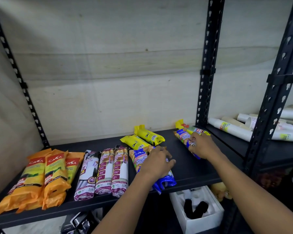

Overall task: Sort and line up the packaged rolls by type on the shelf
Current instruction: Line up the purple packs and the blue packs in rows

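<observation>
Matte black metal forms the flat shelf [189,168], held by slotted uprights against a pale, rough concrete wall. Along the shelf's front edge, from its left end, lie three crinkled orange plastic packs of rolls [41,176], then three glossy white-and-maroon drawstring bag rolls [103,173], all cylindrical and side by side. Next along, the left hand [157,162] rests palm down, fingers curled over a shiny blue-and-orange packaged roll [139,160]. Behind it, nearer the wall, two smooth yellow packaged rolls [145,138] lie angled together. Toward the shelf's right end, the right hand [202,146] closes its fingers on another blue-and-orange packaged roll [184,138], beside a yellow-ended pack [193,128]. Beyond the right upright, white paper tubes [232,129] lie stacked.
</observation>
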`<action>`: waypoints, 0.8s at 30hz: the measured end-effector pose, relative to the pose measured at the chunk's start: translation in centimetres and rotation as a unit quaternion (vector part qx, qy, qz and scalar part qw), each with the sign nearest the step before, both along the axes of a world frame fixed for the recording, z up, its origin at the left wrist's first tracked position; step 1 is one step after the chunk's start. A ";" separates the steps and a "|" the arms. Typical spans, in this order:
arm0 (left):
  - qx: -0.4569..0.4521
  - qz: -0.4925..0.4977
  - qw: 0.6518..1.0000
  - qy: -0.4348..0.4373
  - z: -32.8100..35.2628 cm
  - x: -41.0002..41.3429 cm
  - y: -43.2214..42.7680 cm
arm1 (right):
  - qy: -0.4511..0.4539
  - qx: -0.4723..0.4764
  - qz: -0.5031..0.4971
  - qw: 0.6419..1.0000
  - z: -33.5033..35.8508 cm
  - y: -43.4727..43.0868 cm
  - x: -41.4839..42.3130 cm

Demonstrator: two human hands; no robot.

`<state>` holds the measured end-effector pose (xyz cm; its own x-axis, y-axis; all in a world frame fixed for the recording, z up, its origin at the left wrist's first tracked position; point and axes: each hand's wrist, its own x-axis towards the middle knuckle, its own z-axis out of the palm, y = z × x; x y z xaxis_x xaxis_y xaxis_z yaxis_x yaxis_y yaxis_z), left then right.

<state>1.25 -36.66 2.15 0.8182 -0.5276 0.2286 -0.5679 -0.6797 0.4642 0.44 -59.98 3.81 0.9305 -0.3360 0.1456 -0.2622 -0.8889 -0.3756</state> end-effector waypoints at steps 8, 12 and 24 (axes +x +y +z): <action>-0.115 0.014 0.993 -0.017 0.0 -0.2 0.6 | -0.098 0.148 0.014 0.984 -0.2 3.6 -3.4; -0.118 0.026 0.991 -0.055 0.0 0.0 1.8 | -0.129 0.164 0.015 0.978 0.2 6.0 -5.3; -0.109 0.085 0.986 -0.089 -0.5 2.1 5.6 | -0.119 0.153 0.012 0.981 -2.1 10.1 -7.6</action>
<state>3.33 -31.07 1.65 0.8272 -0.3084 0.4697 -0.5400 -0.6675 0.5127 -7.12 -49.90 1.76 0.8904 -0.3765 0.2557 -0.1148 -0.7295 -0.6743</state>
